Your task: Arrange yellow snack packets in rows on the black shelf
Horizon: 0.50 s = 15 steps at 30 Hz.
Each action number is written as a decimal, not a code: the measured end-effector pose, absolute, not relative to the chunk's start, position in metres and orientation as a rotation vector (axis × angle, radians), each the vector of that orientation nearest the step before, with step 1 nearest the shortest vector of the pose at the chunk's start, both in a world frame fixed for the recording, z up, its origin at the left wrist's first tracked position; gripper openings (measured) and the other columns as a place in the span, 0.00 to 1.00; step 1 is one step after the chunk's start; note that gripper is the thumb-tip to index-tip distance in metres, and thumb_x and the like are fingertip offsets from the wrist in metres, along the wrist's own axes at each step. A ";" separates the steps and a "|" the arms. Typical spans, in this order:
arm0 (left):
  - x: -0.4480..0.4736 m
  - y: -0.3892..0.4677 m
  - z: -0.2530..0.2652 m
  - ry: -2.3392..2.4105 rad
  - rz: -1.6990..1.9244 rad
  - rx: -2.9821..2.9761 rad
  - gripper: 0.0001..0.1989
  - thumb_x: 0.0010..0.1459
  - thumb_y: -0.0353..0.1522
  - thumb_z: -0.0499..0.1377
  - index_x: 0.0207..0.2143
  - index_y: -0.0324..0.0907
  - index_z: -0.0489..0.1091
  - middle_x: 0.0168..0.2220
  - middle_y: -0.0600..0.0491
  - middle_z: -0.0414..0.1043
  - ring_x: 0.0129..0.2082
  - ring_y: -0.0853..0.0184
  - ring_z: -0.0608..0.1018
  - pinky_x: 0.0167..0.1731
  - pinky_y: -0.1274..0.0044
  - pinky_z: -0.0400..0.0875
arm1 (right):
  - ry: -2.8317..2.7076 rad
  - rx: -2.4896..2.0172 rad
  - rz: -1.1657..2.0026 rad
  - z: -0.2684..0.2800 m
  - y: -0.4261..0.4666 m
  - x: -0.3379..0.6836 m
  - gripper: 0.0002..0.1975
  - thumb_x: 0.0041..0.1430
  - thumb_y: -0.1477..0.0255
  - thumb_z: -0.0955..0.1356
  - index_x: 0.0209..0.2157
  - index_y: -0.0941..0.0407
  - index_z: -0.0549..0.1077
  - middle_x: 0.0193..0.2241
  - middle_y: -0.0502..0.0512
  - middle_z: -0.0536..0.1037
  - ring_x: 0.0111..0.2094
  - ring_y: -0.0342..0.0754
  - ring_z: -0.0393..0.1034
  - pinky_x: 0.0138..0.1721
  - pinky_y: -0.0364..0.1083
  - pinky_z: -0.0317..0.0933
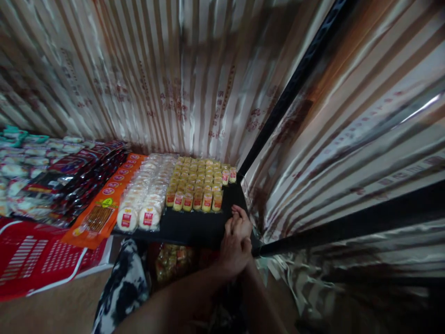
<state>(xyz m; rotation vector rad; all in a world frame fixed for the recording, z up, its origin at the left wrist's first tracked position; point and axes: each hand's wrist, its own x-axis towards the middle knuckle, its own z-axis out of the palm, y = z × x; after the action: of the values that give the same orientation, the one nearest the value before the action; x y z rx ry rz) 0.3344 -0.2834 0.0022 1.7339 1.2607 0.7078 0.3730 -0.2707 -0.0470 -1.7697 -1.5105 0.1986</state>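
This looks like a small food stall or shop. Rows of wrapped yellow cakes [198, 183] and round white pastries [144, 199] with red labels lie on a dark surface [194, 227], beside stacked snack packets [86, 171]. Striped printed sheeting [156, 79] hangs close around the display.
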 end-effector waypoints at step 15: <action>0.196 -0.369 -0.082 1.092 0.278 1.958 0.24 0.62 0.36 0.40 0.58 0.38 0.54 0.55 0.45 0.63 0.54 0.64 0.66 0.55 0.73 0.58 | -1.979 -1.953 0.826 -0.079 -0.370 0.334 0.20 0.54 0.78 0.57 0.47 0.56 0.70 0.46 0.59 0.74 0.48 0.47 0.68 0.49 0.44 0.60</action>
<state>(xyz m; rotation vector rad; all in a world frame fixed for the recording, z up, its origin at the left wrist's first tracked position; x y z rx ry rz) 0.1962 -0.3692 -0.0825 1.9576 1.0919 0.2784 0.3335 -0.3703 -0.0790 -1.9533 -1.9791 0.8256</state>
